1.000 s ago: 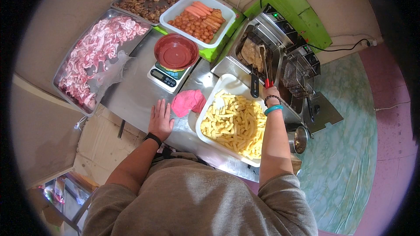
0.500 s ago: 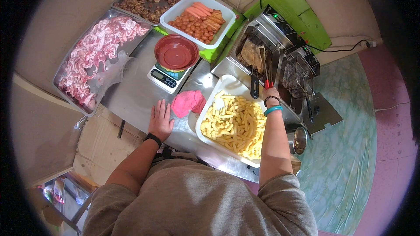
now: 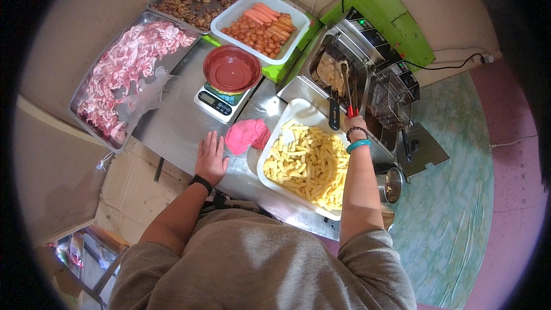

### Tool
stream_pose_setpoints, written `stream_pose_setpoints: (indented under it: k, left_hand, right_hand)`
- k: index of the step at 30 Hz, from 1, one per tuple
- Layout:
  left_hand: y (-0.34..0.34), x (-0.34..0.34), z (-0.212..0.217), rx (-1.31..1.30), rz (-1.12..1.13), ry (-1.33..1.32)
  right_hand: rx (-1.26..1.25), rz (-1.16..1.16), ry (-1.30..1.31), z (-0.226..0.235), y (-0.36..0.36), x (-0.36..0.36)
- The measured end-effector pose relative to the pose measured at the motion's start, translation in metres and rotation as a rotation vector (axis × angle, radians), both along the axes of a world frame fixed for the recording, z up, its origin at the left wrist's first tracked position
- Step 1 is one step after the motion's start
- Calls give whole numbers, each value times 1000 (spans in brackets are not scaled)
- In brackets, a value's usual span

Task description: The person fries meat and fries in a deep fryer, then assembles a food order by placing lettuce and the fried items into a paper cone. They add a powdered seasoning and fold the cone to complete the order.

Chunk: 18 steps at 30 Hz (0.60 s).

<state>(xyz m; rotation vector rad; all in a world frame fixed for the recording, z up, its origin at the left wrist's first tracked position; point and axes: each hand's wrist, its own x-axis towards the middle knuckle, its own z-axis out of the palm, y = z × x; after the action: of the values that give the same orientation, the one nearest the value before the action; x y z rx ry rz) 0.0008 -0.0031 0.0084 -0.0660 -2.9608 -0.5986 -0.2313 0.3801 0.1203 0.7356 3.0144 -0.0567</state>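
Note:
My right hand (image 3: 355, 123) grips the red handles of metal tongs (image 3: 346, 83), whose tips reach into the left fryer basket (image 3: 322, 90). Browned food (image 3: 331, 72) fills that basket; its exact kind I cannot make out. The basket's black handle (image 3: 334, 113) sticks out toward me, just left of my hand. Below my right wrist is a white tub (image 3: 262, 163) of pale yellow fries (image 3: 307, 163). Flat on the steel counter (image 3: 178, 115), fingers extended, rests my left hand (image 3: 212, 158). Beside it lies a crumpled pink cloth (image 3: 247, 136).
A reddish-brown bowl (image 3: 231, 69) sits on a white kitchen scale (image 3: 215, 103). Beyond are a white tub (image 3: 215, 24) of sausages, a tray of raw sliced meat (image 3: 132, 69) and a tray of browned pieces (image 3: 201, 0). To the right are a second fryer basket (image 3: 387, 103) and a metal pot (image 3: 393, 185).

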Motion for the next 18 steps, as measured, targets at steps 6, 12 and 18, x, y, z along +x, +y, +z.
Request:
stream_pose_setpoints:
  k: [6,12,18]
  left_hand:
    - [0,0,1,18,-3,-1]
    - [0,0,1,14,-3,11]
    - [0,0,0,6,4,10]
  right_hand:
    - [-10,-46,-45,4,-5,-1]
    - [-12,-44,-49,6,-7,1]
    - [7,-35,4,4,-6,3]
